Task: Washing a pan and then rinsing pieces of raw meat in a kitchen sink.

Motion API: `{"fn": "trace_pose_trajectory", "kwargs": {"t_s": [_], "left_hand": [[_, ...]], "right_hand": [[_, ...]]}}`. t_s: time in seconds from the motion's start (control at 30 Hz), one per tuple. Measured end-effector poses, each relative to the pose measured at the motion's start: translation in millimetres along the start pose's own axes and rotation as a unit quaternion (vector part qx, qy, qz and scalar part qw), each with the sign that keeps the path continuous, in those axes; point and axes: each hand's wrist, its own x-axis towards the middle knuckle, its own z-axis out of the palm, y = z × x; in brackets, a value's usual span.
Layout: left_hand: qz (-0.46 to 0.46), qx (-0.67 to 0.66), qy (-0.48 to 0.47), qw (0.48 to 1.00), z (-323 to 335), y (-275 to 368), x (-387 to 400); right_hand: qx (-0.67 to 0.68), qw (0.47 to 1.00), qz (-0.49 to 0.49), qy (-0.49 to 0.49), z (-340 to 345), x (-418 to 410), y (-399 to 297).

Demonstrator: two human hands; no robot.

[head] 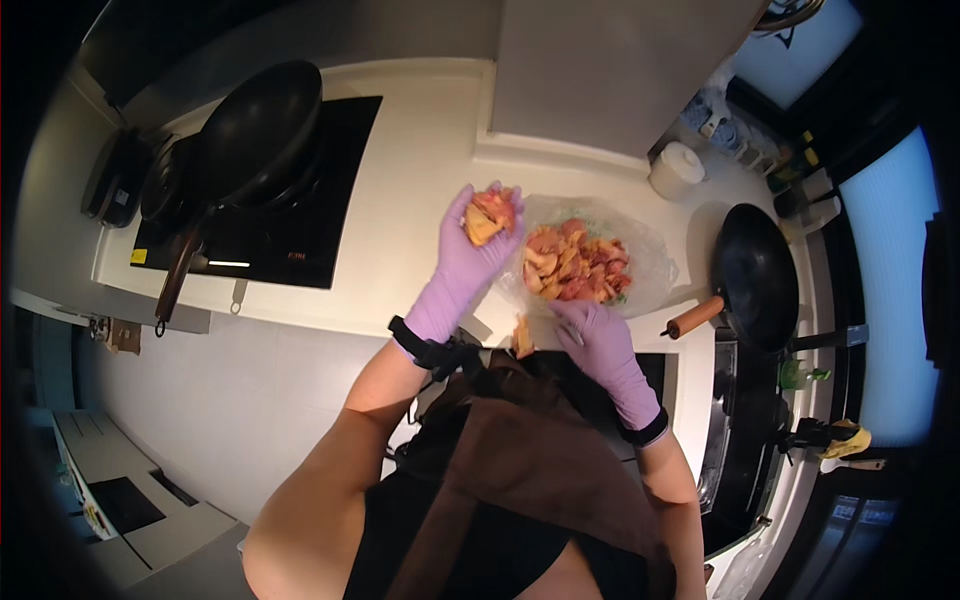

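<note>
In a purple glove, my left hand (480,247) is raised with a clump of raw meat pieces (489,216), pink with yellow skin, cupped in its fingers. Just to its right, a clear plastic bag (651,259) lies spread on the counter. Heaped in its middle are many more cut pieces of raw meat (574,262), apparently poultry. My right hand (596,337), gloved the same way, is at the bag's near edge with fingers apart and nothing visible in them. To its left is a separate strip of meat (523,336) by the counter's front edge; whether it rests there is unclear.
On the left, a black wok (259,131) with a wooden handle stands on the induction hob (352,150). Another wok (754,277) sits at right beside the sink (724,405). Behind the bag is a white lidded jar (676,171). A cabinet (577,67) overhangs the back.
</note>
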Motion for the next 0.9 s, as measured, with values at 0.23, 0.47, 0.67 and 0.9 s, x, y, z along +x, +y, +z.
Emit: {"fn": "trace_pose_trajectory", "kwargs": {"t_s": [0.23, 0.47, 0.67, 0.9], "left_hand": [[0.018, -0.039, 0.041, 0.998, 0.9, 18.2, -31.5], [-0.024, -0.048, 0.058, 0.997, -9.8, 2.0, -32.2], [-0.061, -0.029, 0.069, 0.995, -19.7, -4.0, -33.3], [-0.134, 0.072, 0.047, 0.987, -21.3, -20.6, -40.3]], "right_hand": [[0.000, 0.995, -0.052, -0.081, 21.8, -19.7, -11.6], [-0.080, 0.970, -0.164, -0.162, 56.0, -1.0, -12.6], [0.074, 0.996, 0.014, -0.054, 34.9, 9.0, -12.4], [0.087, 0.978, 0.026, 0.189, -35.5, 47.0, -41.8]]}}
